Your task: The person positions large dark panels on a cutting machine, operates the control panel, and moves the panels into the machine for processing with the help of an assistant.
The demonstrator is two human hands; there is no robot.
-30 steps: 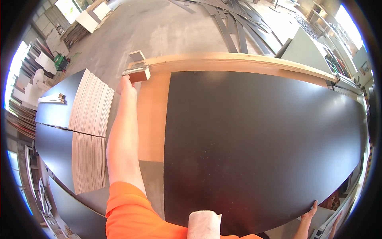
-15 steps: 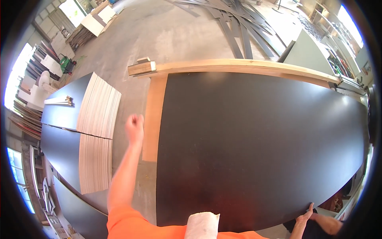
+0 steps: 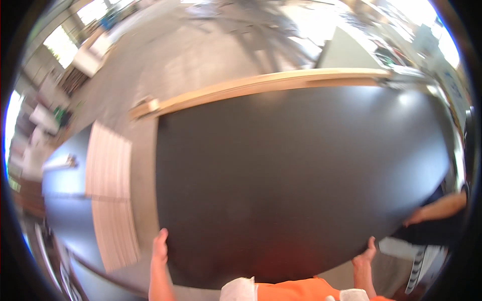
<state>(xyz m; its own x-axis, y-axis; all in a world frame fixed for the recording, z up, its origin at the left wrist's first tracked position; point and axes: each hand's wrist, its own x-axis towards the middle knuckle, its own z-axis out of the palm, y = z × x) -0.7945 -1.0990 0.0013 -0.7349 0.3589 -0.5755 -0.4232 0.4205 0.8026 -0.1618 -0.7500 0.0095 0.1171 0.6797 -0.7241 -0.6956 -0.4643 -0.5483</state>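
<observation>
A large dark panel (image 3: 281, 180) with a smooth, shiny face spreads out in front of me. My left hand (image 3: 160, 247) is closed on its left edge near the front corner, thumb on top. My right hand (image 3: 365, 256) holds the near edge further right, its thumb over the rim and the other fingers hidden beneath. A co-worker's hand (image 3: 415, 216) is at the panel's right end. Along the far edge runs a long wooden beam (image 3: 241, 89).
To the left stand two stacks of dark-faced boards (image 3: 111, 165) with pale edges, light strips (image 3: 61, 161) lying on one. Dark offcut strips (image 3: 271, 35) cover the floor beyond the beam. A grey-green sheet (image 3: 346, 52) leans at the far right.
My left hand has come down from beside the far left onto the panel's left edge. My view has turned, and everything is smeared by motion. The co-worker's arm shows more at the right.
</observation>
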